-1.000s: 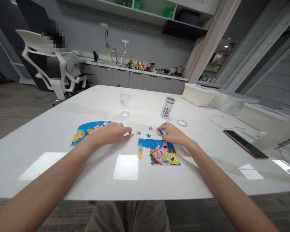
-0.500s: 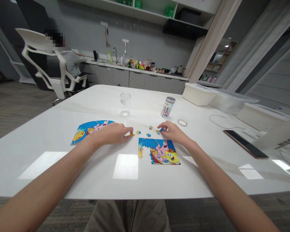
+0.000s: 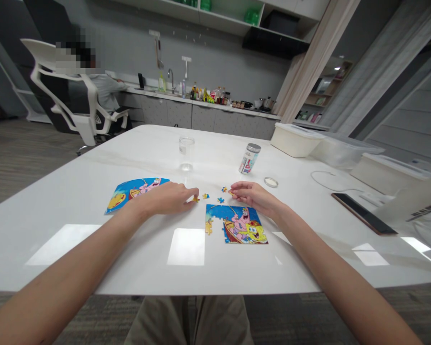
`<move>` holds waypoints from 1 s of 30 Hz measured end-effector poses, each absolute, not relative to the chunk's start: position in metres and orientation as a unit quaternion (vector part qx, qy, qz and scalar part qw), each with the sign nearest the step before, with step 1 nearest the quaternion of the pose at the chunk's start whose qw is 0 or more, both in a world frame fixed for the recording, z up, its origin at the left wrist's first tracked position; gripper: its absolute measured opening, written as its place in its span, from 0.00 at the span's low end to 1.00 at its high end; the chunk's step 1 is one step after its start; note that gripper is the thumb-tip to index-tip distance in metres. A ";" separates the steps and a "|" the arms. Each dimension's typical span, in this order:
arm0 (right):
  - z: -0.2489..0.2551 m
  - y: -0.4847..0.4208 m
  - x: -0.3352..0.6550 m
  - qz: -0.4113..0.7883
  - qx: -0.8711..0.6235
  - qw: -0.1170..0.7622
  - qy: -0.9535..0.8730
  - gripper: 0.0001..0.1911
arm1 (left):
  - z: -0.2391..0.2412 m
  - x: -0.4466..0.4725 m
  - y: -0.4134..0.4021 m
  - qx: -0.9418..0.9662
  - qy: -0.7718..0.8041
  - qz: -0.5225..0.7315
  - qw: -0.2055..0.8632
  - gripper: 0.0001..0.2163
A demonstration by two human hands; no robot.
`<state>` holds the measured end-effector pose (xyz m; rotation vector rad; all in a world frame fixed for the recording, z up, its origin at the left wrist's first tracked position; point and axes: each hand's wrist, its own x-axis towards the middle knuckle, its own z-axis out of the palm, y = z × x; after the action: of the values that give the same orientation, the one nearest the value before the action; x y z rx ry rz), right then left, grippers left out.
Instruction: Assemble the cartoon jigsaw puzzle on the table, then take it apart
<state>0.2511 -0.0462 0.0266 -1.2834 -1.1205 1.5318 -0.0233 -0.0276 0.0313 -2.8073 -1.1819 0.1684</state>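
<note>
A partly assembled jigsaw puzzle (image 3: 242,225) with cartoon figures lies on the white table, with a gap at its lower left. Beyond its left corner, my left hand (image 3: 174,196) is closed, thumb and fingertips pinching a yellowish puzzle piece (image 3: 197,200) at the tabletop. Just past the puzzle's upper right, my right hand (image 3: 255,195) has its fingers together around another puzzle piece (image 3: 232,193), mostly covered by the fingertips. Between the hands lie a few loose pieces, including a blue one (image 3: 221,200). The printed reference picture (image 3: 124,194) is partly hidden behind my left hand.
Farther back stand a clear jar (image 3: 186,155) and a printed canister (image 3: 249,159), with a round lid (image 3: 271,182) nearby. On the right are storage boxes (image 3: 295,141), a cable and a dark tablet-like device (image 3: 362,214). A person sits in a white chair (image 3: 84,129) at far left.
My right hand has shifted slightly left, and its fingers now cover the pieces they were beside. The left hand stays at its piece.
</note>
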 end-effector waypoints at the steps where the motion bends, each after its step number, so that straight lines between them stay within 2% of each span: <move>1: 0.026 -0.046 0.252 0.611 -0.506 0.415 -0.444 0.09 | 0.031 -0.023 -0.028 -0.919 -0.386 0.055 0.047 0.15; 10: 0.024 -0.045 0.253 0.622 -0.471 0.425 -0.458 0.11 | 0.031 -0.024 -0.027 -0.920 -0.386 0.052 0.046 0.16; 24: 0.025 -0.048 0.250 0.631 -0.492 0.386 -0.459 0.05 | 0.032 -0.023 -0.028 -0.917 -0.393 0.058 0.037 0.16; 30: 0.025 -0.048 0.252 0.631 -0.472 0.394 -0.472 0.14 | 0.037 -0.022 -0.032 -0.916 -0.395 0.063 0.030 0.16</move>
<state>0.2517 -0.0483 0.0248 -1.1980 -1.1981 1.6018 -0.0216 -0.0317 0.0368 -2.8254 -1.2171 0.1933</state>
